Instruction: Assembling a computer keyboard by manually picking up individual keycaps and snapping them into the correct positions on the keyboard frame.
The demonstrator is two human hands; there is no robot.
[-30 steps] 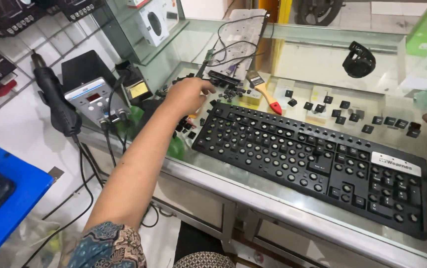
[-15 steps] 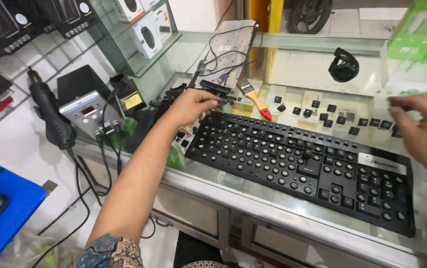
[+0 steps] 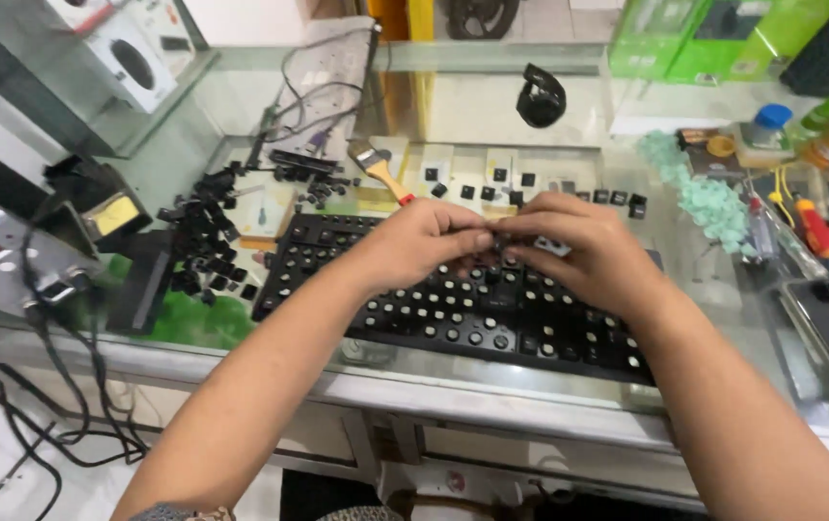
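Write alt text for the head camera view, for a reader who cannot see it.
Two bare hands, left hand and right hand, meet fingertip to fingertip over a black keyboard with its keycaps removed, apparently pinching a small dark part. Loose black keycaps and a paintbrush lie on the glass counter.

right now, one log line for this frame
left hand: pinching small black keycap | right hand: on same keycap | below: stripped black keyboard | left: loose keycap pile
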